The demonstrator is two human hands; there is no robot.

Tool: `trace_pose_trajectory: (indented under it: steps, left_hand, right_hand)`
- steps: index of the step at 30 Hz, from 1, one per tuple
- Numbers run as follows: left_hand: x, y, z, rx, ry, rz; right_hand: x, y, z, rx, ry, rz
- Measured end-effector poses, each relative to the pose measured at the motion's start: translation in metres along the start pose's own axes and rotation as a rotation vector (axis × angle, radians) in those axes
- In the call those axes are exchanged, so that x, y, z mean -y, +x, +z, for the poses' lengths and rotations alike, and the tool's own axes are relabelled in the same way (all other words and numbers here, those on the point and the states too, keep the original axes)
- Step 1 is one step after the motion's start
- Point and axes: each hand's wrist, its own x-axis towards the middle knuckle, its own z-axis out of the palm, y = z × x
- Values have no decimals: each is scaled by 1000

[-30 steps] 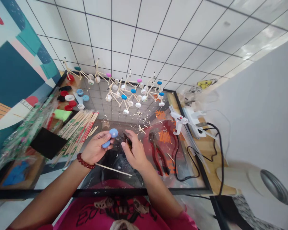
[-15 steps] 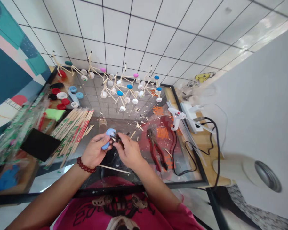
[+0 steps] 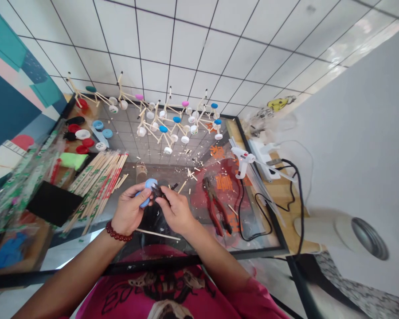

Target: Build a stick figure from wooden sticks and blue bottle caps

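My left hand (image 3: 131, 206), with a red bead bracelet (image 3: 118, 232) on its wrist, is closed on a rounded light blue piece (image 3: 150, 182). Its thumb lies across the blue piece, so the full shape is hidden. My right hand (image 3: 177, 209) pinches a small dark piece (image 3: 158, 191) against the blue piece's right side; fingers cover most of it and I cannot make out its kind. Both hands meet above the glass tabletop. Below them lies a thin wooden stick (image 3: 158, 234). A small black strip (image 3: 174, 186) lies just beyond my right fingers.
Stick figures with bottle-cap feet (image 3: 168, 150) stand along the back. Chopsticks (image 3: 99, 186), a black sheet (image 3: 55, 203) and loose caps (image 3: 83, 134) lie left. Red-handled pliers (image 3: 216, 208), a white glue gun (image 3: 242, 160) and its black cable (image 3: 239, 221) lie right. Wood scraps (image 3: 193, 173) are scattered mid-table.
Both hands stay together. The light blue piece has tilted slightly and the dark piece has shifted against it. The whole view has moved a little.
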Motion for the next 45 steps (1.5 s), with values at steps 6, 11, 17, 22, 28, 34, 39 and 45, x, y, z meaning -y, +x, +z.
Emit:
trace_pose_trajectory:
  steps: [6,11,17,22,28,34,39,45]
  left_hand:
    - [-23,-3,-2,129,348,174]
    - [-19,2,-15,126,413,245]
    - [-9,9,-16,162,268,198]
    - [-13,16,-13,167,0,191]
    - [-16,14,-9,212,-15,144]
    - [-8,13,-13,202,135,240]
    - [-3,13,-23,183,325,322]
    - [-2,14,-28,182,575,426]
  right_hand:
    - [9,2,-4,67,171,89]
    - [14,4,5,151,706,351]
    - [15,11,-4,310,1168,626]
    - [15,12,-19,153,787,510]
    - [12,3,-18,43,-18,154]
    - [13,3,-14,126,-206,174]
    - [16,5,-18,147,-184,187]
    - [11,5,-10,131,35,239]
